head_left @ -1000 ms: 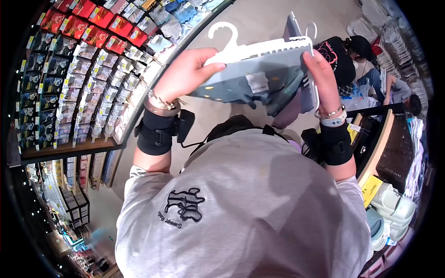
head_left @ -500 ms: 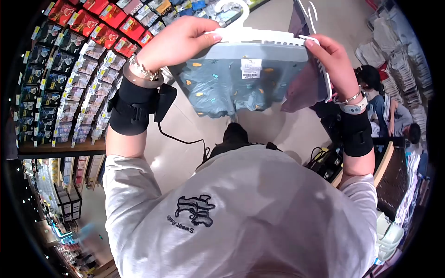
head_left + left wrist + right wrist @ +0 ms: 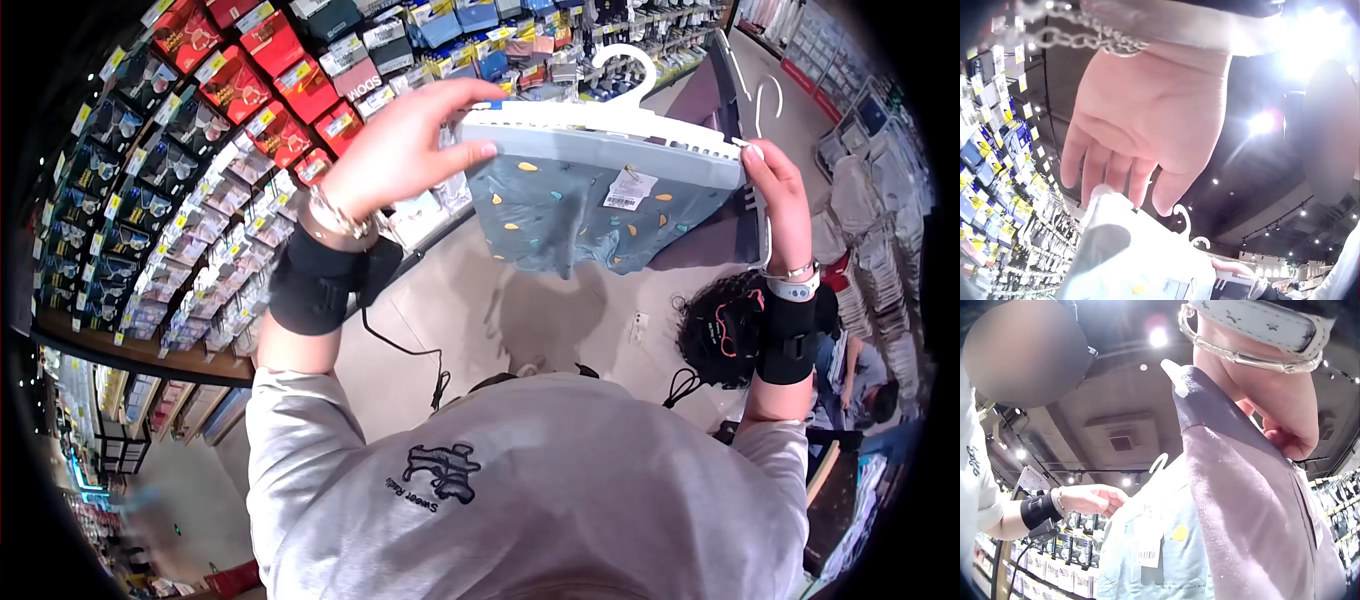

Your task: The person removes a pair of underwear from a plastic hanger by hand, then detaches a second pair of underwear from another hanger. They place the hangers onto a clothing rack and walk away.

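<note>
Where garment (image 3: 555,215) ends, floor (image 3: 450,290) spreads.

A shop selling clothes is shown. Rows of packets (image 3: 235,90), marked with small price labels (image 3: 260,122), are displayed on tall racks (image 3: 140,348). A barcode tag (image 3: 630,188) is attached to a patterned garment (image 3: 545,220) hung on a white hanger (image 3: 612,118). Spotlights (image 3: 1303,212) are fixed to a dark ceiling (image 3: 1254,200). Towards the blurred right edge, what may be stacked clothes (image 3: 860,245) are seen.
</note>
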